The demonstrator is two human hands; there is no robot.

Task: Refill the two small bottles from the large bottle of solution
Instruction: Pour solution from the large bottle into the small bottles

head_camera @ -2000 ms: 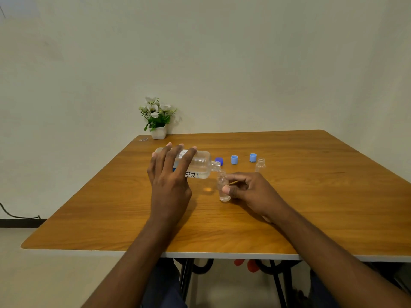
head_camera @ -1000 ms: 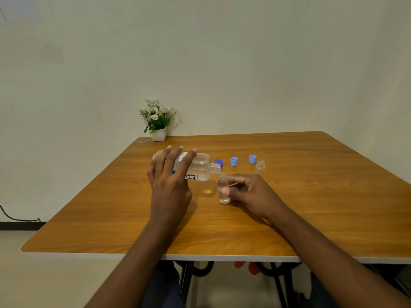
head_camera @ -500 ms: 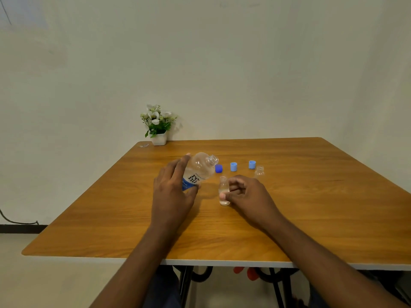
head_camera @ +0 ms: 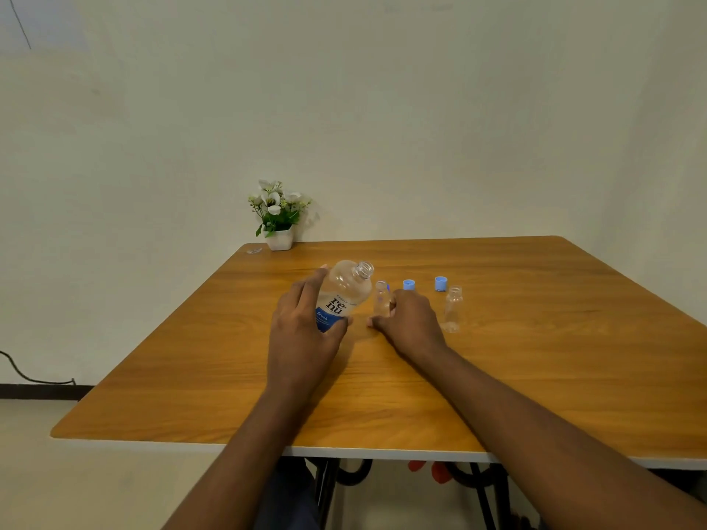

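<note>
While your left hand grips the bottle round its labelled lower half, the bottle leans with its uncapped mouth up and to the right. You cannot tell whether its base touches the table.

Your right hand curls its fingers against the left vial, which stands upright just right of the bottle with a slim gap between them. The right vial stands free and upright just beside that hand's right side. Two light-blue caps sit just behind the vials.

All of this sits mid-table, well apart from every edge. Broad wood runs from your hands to the near edge and out to the right edge. A flowerpot stands at the far left corner, well apart from the bottle.
</note>
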